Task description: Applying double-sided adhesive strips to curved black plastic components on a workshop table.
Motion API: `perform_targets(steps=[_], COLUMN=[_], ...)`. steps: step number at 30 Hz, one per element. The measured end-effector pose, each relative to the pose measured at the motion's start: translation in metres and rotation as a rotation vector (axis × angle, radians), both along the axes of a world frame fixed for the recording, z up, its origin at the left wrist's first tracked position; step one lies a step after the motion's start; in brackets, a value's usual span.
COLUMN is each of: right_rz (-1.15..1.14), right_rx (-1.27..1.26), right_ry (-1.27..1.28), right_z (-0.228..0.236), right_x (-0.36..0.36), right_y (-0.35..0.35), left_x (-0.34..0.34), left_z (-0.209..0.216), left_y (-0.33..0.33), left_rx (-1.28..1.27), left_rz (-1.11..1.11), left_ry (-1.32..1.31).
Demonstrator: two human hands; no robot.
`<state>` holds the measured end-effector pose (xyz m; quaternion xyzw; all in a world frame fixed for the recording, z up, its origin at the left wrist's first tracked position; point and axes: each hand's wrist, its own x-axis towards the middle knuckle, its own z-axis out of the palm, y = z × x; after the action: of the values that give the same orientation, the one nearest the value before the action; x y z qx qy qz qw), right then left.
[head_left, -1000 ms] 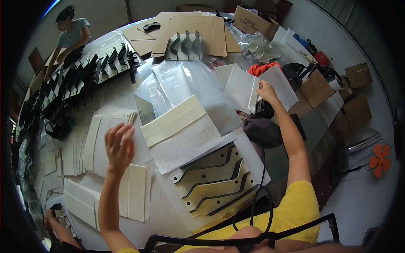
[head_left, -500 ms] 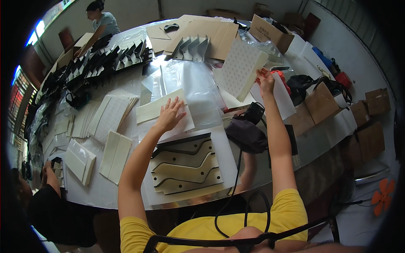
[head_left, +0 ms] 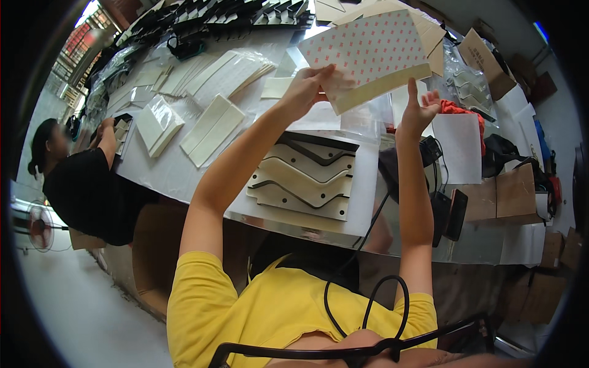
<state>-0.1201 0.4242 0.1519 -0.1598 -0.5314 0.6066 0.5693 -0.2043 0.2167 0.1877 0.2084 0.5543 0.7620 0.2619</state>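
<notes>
A broad white sheet printed with a small red pattern, with a cream strip along its lower edge, is raised and tilted above the table. My left hand pinches its left corner between thumb and fingers. My right hand is beside the sheet's lower right corner, fingers apart and holding nothing. Nearer me lies a panel with wavy cream ridges and black edges, resting on a white sheet. A cream piece shows partly behind my left hand.
Cream strips, a wrapped bundle and stacked sheets lie to the left. Black zigzag parts line the far side. A cardboard box and red cloth are at right. A person in black works at left.
The patterned sheet has moved left, in front of me. My left hand has left the cream piece and taken hold of the sheet; my right hand has let go. The view has shifted left.
</notes>
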Motion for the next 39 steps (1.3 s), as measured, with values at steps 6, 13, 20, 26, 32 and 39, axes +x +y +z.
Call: perform_targets(steps=[6,13,20,26,32,39], right_rz=[0.302,0.603,0.621,0.507,0.656,1.364], right_rx=[1.431,1.071,0.186,0.166,0.047,0.096], right_ry=[-0.251,-0.155,0.709,0.628,0.399,0.434], right_z=[0.033,0.05,0.117,0.119,0.083,0.052], right_x=[0.016,0.02,0.181,0.26,0.224,0.243], right_y=[-0.085,-0.061,0.111,0.108,0.045,0.06], left_x=[-0.025,-0.033,-0.104,-0.131,-0.11,0.121], left_z=[-0.017,0.006,-0.013,-0.065,-0.056,-0.198], left_y=[-0.051,-0.041,-0.066,-0.054,-0.113,-0.529], left_rx=[-0.116,-0.087,-0.068,-0.308,-0.221,0.632], left_rz=[-0.196,-0.138,-0.124,-0.116,0.021,-0.074], left_ry=[0.036,0.0,0.051,0.019,0.009,0.172])
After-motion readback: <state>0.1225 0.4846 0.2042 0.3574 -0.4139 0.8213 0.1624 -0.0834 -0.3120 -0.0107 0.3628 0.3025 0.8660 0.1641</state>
